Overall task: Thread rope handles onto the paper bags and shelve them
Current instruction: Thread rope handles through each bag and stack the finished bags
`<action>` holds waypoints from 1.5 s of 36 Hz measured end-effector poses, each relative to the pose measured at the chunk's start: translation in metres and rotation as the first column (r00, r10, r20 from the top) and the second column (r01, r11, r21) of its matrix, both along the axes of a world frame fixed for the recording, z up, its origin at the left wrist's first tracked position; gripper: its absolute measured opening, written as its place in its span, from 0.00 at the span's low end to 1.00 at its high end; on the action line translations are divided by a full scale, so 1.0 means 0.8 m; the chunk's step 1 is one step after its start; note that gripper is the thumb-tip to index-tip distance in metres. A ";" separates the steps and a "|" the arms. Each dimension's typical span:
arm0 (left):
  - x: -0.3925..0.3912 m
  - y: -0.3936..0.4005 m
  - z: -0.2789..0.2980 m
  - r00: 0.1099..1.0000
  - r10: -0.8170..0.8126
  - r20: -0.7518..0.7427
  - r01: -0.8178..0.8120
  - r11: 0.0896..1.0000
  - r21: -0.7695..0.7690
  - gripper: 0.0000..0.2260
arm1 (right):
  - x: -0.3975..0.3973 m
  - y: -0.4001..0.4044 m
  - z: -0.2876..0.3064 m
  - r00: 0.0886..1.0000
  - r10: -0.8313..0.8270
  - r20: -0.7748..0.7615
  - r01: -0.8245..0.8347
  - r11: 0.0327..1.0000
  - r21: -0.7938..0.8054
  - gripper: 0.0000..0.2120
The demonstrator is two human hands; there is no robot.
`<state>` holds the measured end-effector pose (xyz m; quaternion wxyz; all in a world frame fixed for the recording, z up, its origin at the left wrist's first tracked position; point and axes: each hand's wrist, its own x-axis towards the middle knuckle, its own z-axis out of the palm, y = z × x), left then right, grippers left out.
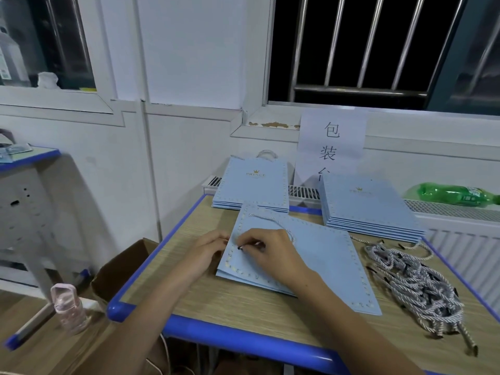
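A flat light-blue paper bag (322, 261) lies in the middle of the table, its top edge turned toward my hands. My left hand (208, 247) pinches that top edge. My right hand (267, 253) holds the black tip of a grey-white rope handle (273, 220) against the bag near the edge; the rope loops back over the bag. A pile of loose rope handles (416, 285) rests on the right of the table. Two stacks of flat blue bags stand at the back: a left stack (253, 182) and a right stack (368, 207).
The table has a blue rim (235, 334). A green plastic bottle (454, 194) lies on the radiator shelf at back right. A paper sign (331, 144) leans on the wall. An open cardboard box (119, 269) and a pink bottle (69, 307) are at left.
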<state>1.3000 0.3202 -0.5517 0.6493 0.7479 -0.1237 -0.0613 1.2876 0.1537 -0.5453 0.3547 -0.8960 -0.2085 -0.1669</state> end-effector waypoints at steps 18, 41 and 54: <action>-0.002 0.003 0.000 0.982 -0.187 0.007 0.187 0.981 0.045 0.08 | -0.009 0.001 -0.014 0.997 0.031 -0.064 -0.006 0.934 0.358 0.11; 0.007 -0.008 -0.011 0.993 0.104 0.054 -0.102 0.994 -0.029 0.07 | -0.001 -0.004 -0.022 0.992 -0.001 -0.126 0.017 0.992 0.126 0.06; -0.010 -0.016 -0.014 0.989 -0.031 0.145 0.016 0.994 0.106 0.20 | -0.002 -0.005 -0.027 0.980 0.063 -0.188 0.020 0.913 0.407 0.10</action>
